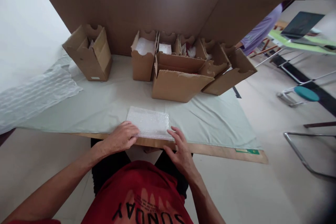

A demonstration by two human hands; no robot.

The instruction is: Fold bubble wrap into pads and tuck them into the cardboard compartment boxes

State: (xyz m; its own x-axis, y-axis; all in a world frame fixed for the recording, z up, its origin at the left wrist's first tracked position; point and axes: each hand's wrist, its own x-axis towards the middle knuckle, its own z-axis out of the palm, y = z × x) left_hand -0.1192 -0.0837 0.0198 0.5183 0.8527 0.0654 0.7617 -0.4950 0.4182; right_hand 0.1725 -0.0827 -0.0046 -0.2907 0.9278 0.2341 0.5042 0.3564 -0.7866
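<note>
A clear bubble wrap bag (149, 121) lies flat on the cloth-covered table, near its front edge. My left hand (125, 135) is at the bag's near left corner, fingers curled over it and the thumb close to the table edge, so it looks closed on that corner. At the near right corner is my right hand (180, 148), open, with thumb and fingers apart. Its fingertips are at the bag's right edge; whether they touch it is hard to tell.
Behind the bag stand a wide cardboard box (181, 85) and several narrow ones holding packaging. Another cardboard box (90, 54) is at the left, near a bubble wrap sheet (39, 91). A brown cardboard panel (157, 3) rises behind. At right are a person's purple sleeve (262, 29) and a teal stool (306, 93).
</note>
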